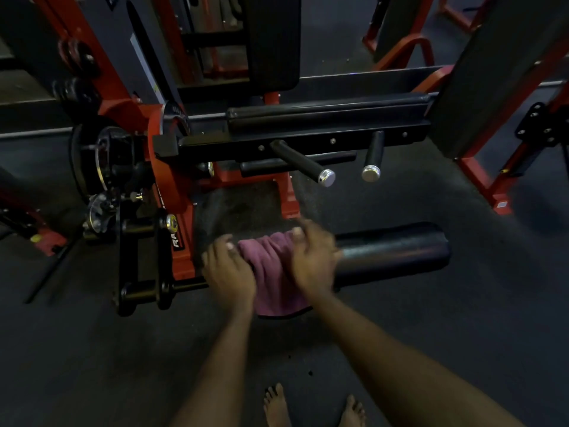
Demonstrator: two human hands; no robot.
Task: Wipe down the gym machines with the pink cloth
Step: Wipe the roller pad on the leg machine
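cloth: pink cloth draped over the black roller pad, low at the front of the machine; its loose lower edge hangs below the pad on the person's side.
left hand: left hand at the cloth's left edge, fingers curled over the top of the pad, pinning the cloth to it.
right hand: right hand at the cloth's right edge, fingers wrapped over cloth and pad; motion-blurred.
roller pad: lies level; its right end is bare, past the right hand, and its left end meets the red frame.
above pad: two black handles with chrome caps point toward the person; long black cushion behind them.
floor: dark rubber floor; bare feet at the bottom edge.
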